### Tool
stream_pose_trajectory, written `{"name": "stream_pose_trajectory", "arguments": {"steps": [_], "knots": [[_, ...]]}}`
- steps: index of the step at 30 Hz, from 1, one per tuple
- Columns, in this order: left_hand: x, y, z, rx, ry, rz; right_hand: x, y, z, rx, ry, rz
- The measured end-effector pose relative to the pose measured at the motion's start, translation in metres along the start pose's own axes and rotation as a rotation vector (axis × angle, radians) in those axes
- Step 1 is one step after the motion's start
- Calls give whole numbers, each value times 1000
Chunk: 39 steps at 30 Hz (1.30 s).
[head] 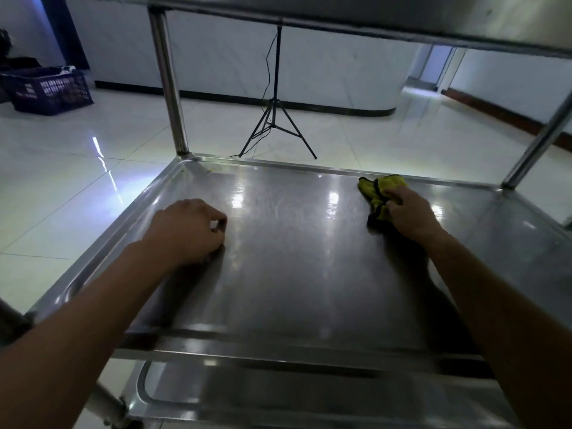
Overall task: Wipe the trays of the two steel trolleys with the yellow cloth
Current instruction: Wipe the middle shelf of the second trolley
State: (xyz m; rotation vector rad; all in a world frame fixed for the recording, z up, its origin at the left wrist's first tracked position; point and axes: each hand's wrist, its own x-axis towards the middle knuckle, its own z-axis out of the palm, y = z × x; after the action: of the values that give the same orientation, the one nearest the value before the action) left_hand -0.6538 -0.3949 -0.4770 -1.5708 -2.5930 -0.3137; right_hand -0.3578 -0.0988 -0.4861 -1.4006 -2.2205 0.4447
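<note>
I look between the shelves of a steel trolley at its middle tray, shiny and bare. My right hand presses the yellow cloth onto the tray near its far right corner, fingers closed over the cloth. My left hand rests as a loose fist on the tray's left side, holding nothing. The upper tray hangs overhead. A lower tray shows below the near rim.
Steel posts stand at the far left corner and far right corner. Beyond the trolley a black tripod stand with a cable stands on the white tiled floor. A dark plastic crate sits at the far left.
</note>
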Motion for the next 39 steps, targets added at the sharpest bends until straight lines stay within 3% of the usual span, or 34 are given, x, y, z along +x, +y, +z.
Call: {"name": "stream_pose_trajectory", "arguments": {"steps": [4, 11, 27, 34, 39], "knots": [[2, 2, 3, 72, -67, 23, 16, 13, -5, -17, -9, 43], [-4, 5, 5, 226, -28, 116, 33, -22, 16, -118, -24, 31], [-10, -6, 9, 237, 101, 212, 18, -220, 127, -71, -200, -315], [-9, -35, 7, 152, 11, 184, 12, -268, 151, -117, -261, -414], [-10, -43, 2, 131, -70, 30, 9, -290, 165, -116, -271, -457]]}}
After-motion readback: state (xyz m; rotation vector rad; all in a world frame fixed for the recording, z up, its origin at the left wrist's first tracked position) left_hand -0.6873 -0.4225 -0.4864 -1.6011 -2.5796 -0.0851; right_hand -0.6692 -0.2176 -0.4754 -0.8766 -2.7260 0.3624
